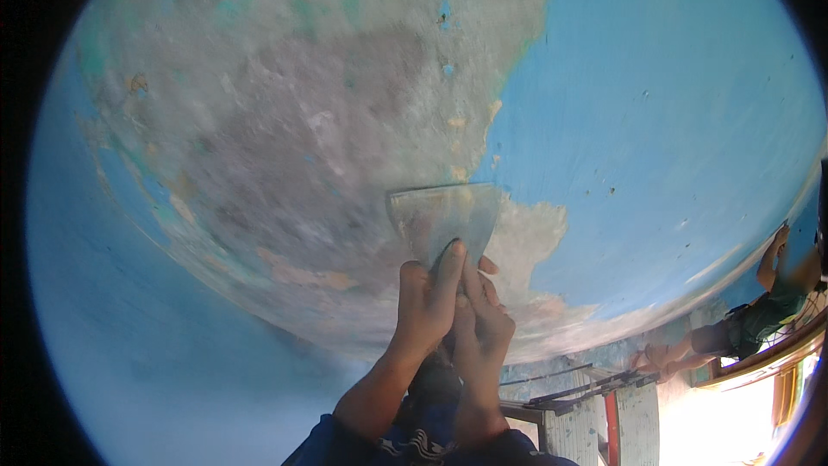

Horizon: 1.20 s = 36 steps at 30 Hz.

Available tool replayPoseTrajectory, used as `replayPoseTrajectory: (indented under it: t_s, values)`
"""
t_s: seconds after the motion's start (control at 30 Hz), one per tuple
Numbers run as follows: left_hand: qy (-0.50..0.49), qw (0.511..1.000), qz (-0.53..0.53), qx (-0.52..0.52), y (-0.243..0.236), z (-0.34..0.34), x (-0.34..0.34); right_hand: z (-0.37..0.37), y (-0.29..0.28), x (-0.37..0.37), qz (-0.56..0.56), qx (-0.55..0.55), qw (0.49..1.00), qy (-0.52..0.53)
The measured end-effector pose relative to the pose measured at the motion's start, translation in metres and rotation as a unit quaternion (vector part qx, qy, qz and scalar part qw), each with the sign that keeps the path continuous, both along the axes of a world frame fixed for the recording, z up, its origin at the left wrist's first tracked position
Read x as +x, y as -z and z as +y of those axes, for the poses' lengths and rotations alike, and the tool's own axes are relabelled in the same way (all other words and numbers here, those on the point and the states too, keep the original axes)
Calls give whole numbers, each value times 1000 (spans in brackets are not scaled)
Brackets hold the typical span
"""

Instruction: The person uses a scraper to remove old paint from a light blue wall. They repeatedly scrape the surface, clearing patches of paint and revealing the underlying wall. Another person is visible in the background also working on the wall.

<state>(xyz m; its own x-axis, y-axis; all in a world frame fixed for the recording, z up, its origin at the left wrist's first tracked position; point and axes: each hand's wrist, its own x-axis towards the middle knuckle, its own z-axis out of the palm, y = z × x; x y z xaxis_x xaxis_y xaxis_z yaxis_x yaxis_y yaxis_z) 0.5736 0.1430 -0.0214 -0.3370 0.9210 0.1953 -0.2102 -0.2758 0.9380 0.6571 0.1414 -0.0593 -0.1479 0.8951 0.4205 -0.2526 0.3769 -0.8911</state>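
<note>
A wide metal scraper (442,211) has its blade against the ceiling, on a grey patch of bare plaster (293,112) with flaking edges beside blue paint (664,138). My left hand (423,302) grips the scraper from the left, its thumb stretched up along the lower part of the blade. My right hand (487,319) is wrapped round it from the right, pressed against my left hand. Both hands hide most of the handle. My forearms come up from dark blue sleeves at the lower edge.
A co-worker (759,319) in dark green is at the right with an arm raised to the ceiling. Below are pale, paint-spattered boards (638,423) with a red strip and dark rails. A bright opening with a wooden frame (759,369) is at the lower right. A blue wall curves down the left.
</note>
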Motion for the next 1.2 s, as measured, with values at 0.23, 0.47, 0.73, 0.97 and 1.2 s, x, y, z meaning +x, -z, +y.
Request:
replayPoseTrajectory:
  t_s: [0.23,0.47,0.73,0.97,1.2]
  values:
    - [-41,999,18,0,9,-3,7,-6,-1,12,-28,-25,999,-27]
    - [-25,1000,-7,-12,3,-1,9,-3,-9,11,-33,-44,998,-21]
    - [-12,1000,-4,4,3,2,5,0,-10,10,-12,-36,999,-25]
    - [-21,999,24,-28,-12,9,8,9,-17,14,-60,-64,995,-36]
    - [-20,1000,-6,-4,-7,12,7,10,-26,21,-48,-70,995,-56]
